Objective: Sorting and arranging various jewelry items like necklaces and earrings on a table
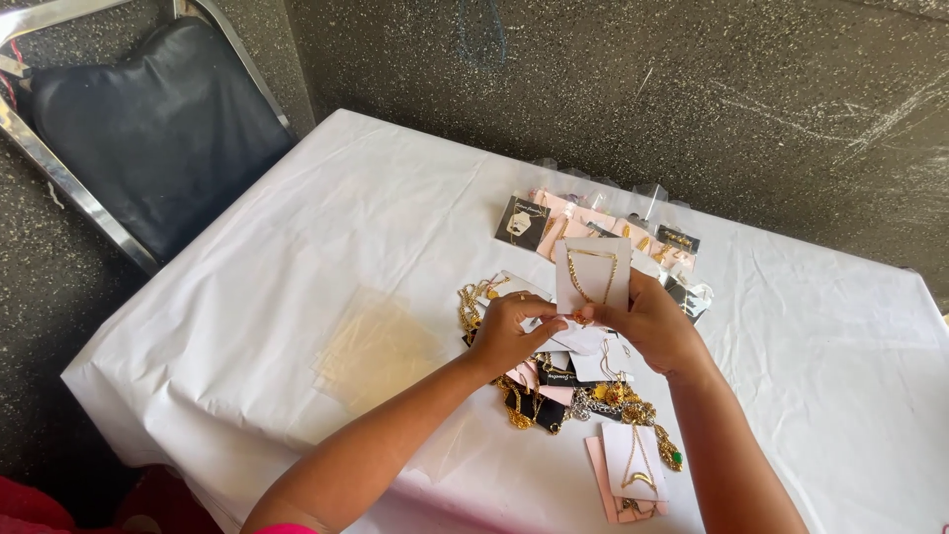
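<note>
both hands meet over the middle of the tabletop [297, 257], holding up a pale display card [592, 274] with a gold chain necklace [590, 275] draped across its face. the left hand [509, 331] is pinched together at the card's lower edge, thumb and forefinger closed on it, and the right hand [657, 321] is clamped on the lower right corner, fingers curled behind. the card stands nearly upright, above a loose heap of jewellery and cards [563, 391]. a row of bagged cards [603, 227] lies beyond it, a stack of clear sleeves [376, 346] lies to the left, and another carded necklace [633, 465] sits near the table's front edge. it looks like the chain is being seated or checked on its card; the next move would need a steady grip and fine fingertip work so the thin chain stays hooked.
</note>
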